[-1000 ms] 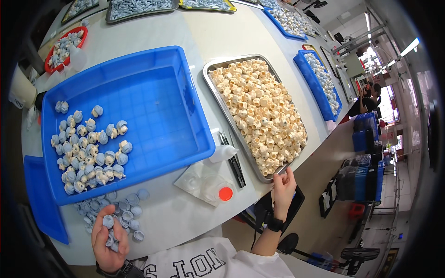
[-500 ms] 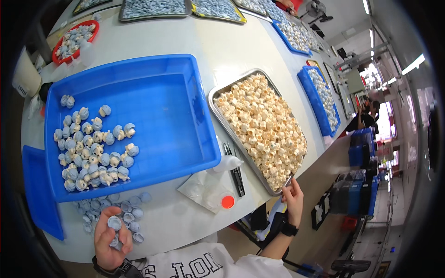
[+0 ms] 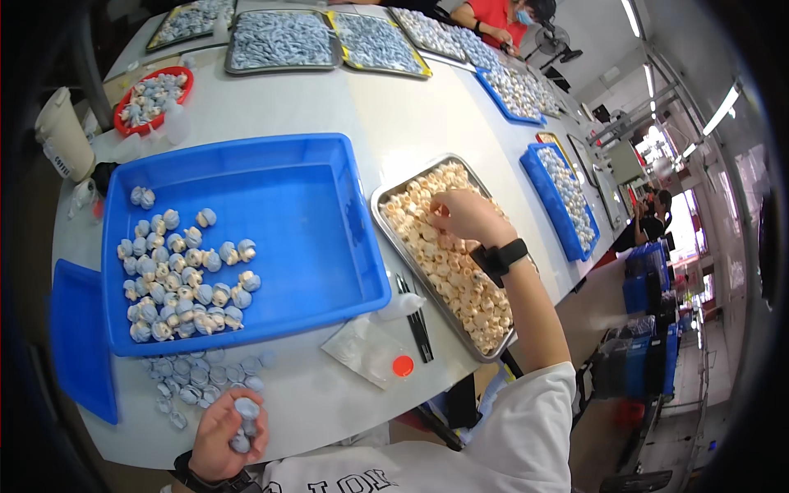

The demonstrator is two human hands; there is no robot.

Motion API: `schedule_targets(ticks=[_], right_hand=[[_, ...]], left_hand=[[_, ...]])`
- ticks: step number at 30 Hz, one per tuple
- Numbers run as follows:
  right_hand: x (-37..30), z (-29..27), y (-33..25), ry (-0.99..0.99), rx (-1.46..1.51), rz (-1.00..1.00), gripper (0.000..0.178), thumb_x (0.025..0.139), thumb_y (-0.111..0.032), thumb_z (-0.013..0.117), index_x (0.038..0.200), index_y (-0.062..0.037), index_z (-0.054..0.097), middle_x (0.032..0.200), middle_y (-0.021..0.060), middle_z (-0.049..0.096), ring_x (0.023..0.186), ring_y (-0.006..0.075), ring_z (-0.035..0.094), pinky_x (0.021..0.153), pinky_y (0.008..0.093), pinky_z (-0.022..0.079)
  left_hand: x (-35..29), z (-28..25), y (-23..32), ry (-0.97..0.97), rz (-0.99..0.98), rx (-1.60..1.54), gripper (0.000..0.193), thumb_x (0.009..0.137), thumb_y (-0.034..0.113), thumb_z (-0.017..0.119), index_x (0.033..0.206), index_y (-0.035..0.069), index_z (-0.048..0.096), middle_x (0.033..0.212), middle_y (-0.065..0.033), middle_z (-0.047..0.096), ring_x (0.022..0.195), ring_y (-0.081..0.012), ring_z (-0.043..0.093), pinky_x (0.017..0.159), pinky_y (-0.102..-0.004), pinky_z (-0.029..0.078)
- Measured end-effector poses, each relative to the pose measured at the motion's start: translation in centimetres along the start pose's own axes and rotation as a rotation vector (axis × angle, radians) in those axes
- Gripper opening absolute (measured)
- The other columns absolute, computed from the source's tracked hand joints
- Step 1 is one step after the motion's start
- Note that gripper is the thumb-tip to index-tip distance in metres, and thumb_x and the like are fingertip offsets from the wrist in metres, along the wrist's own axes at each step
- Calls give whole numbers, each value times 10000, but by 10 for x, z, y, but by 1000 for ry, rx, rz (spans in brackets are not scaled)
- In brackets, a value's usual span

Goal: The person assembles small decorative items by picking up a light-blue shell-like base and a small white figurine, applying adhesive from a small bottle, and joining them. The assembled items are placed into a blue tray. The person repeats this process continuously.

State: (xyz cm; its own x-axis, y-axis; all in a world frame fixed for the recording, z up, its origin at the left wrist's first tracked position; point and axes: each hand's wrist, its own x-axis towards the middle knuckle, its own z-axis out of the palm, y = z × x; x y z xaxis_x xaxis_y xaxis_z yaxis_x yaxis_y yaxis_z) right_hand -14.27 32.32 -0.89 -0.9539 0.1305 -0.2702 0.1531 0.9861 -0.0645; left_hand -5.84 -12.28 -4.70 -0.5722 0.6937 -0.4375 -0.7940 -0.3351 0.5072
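My left hand [image 3: 223, 437], at the table's front edge, is closed around a few small light-blue cup-shaped pieces [image 3: 246, 408]. Just beyond it lies a heap of similar pale-blue cups [image 3: 193, 378]. My right hand [image 3: 470, 217] is over a metal tray [image 3: 380, 197] full of small cream-coloured hollow pieces [image 3: 460, 279]. Its fingers are bent together down at the cream pieces; what they pinch, if anything, is hidden. A large blue bin [image 3: 288, 230] stands to the left of the tray, with several joined cream-and-blue pieces [image 3: 177, 283] gathered in its left part.
Between bin and tray lie black tweezers [image 3: 417, 324], a white squeeze bottle [image 3: 401, 306] and a clear bag with a red cap [image 3: 403, 366]. A red basket [image 3: 131, 123], metal trays [image 3: 283, 66] and a blue bin [image 3: 551, 197] stand farther off. A co-worker [image 3: 493, 25] sits across the table.
My right hand has moved from the tray's near corner to over the cream pieces inside it. My left hand has shifted slightly right, still holding the blue cups. The whole view has shifted a little.
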Motion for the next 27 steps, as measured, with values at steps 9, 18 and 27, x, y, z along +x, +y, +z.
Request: schedule_targets(ticks=[9,18,27], right_hand=[[-17,1,19,243,194,-79,146,728,-109,645,787,1,570,745,93,625,691,192,612,640,297,485],[-183,-8,-83,391,1080,-86,158,754,-53,659,829,11,536,840,137,608,749,193,600,661,255,481],[-216,50,-119,392,912,-1,308,605,95,644,907,30,637,900,170,629,753,217,599,630,255,472]], left_hand=[[-3,-10,6,-105,-85,118,342,830,121,584,1097,-65,474,836,-166,593,589,-125,544,464,-215,401],[10,12,0,-218,138,471,342,783,38,631,1099,2,506,856,-39,585,689,-45,524,602,-182,407],[12,11,-2,-144,3,412,322,812,7,569,1118,-26,472,953,-97,586,851,-109,565,768,-239,433]])
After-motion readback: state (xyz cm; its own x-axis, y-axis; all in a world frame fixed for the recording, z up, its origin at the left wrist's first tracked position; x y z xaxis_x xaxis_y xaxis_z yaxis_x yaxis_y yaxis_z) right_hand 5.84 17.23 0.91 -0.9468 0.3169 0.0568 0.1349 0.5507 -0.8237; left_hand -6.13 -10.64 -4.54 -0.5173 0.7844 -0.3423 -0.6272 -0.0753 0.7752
